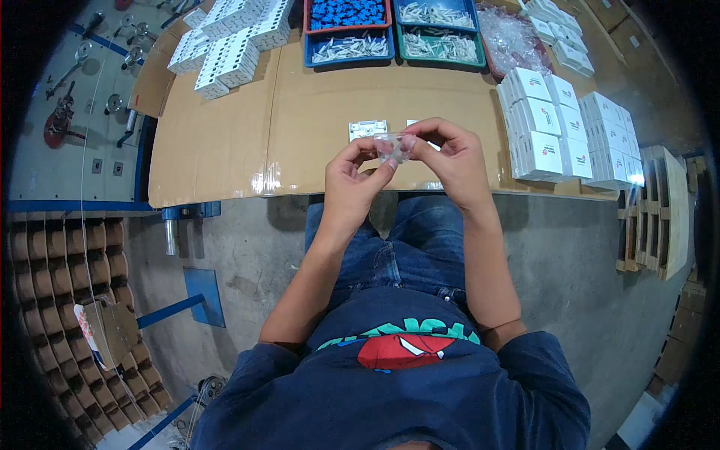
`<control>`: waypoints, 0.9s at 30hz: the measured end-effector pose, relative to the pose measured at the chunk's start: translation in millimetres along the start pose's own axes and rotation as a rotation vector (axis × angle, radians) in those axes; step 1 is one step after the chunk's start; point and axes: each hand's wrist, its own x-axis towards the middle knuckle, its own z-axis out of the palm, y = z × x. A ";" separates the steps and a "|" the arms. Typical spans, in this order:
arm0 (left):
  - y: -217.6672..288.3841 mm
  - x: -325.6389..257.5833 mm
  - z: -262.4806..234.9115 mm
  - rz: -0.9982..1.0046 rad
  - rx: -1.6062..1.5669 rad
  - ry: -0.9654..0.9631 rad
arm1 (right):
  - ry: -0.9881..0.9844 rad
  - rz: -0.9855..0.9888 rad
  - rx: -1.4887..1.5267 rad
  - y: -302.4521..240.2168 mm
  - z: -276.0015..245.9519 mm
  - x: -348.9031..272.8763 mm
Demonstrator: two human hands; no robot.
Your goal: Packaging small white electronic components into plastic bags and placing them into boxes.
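Note:
Above the near edge of the cardboard-covered table, both my hands pinch a small clear plastic bag [393,141]. My left hand [351,174] grips its left side between thumb and fingers. On the opposite side, the thumb and fingers of my right hand [457,163] hold the bag's edge. Whether anything lies inside the bag is too small to tell. Just beyond my left fingers, a white flat plastic part [367,129] rests on the cardboard [247,135]. Another white piece behind my right fingers is mostly hidden.
Along the back stand a red bin of blue parts [347,30], blue bins [349,63] and a green bin [442,64] with small pale parts. Clear bags [514,39] lie beside them. White boxes are stacked at right [541,124] and back left [229,67].

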 end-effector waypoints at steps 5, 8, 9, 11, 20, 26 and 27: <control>4.8 2.8 7.0 0.001 -0.085 -0.032 | 0.021 0.027 0.059 5.4 -4.9 -0.8; 2.2 4.5 6.9 0.011 -0.080 -0.012 | 0.036 0.095 0.098 2.7 -6.8 -1.6; 1.1 4.3 5.0 0.000 -0.072 -0.033 | 0.042 0.125 0.116 2.2 -7.7 -2.2; 0.1 4.0 4.0 -0.011 -0.067 -0.049 | 0.043 0.157 0.130 2.8 -8.4 -2.4; 0.2 2.6 3.1 -0.127 -0.243 0.116 | 0.019 0.037 -0.084 6.8 -1.2 4.3; 5.1 0.9 0.2 -0.094 -0.258 0.095 | 0.005 0.033 -0.009 1.3 7.6 10.6; 3.8 -0.5 -0.3 -0.056 -0.230 0.050 | 0.036 0.031 0.013 1.9 9.1 11.1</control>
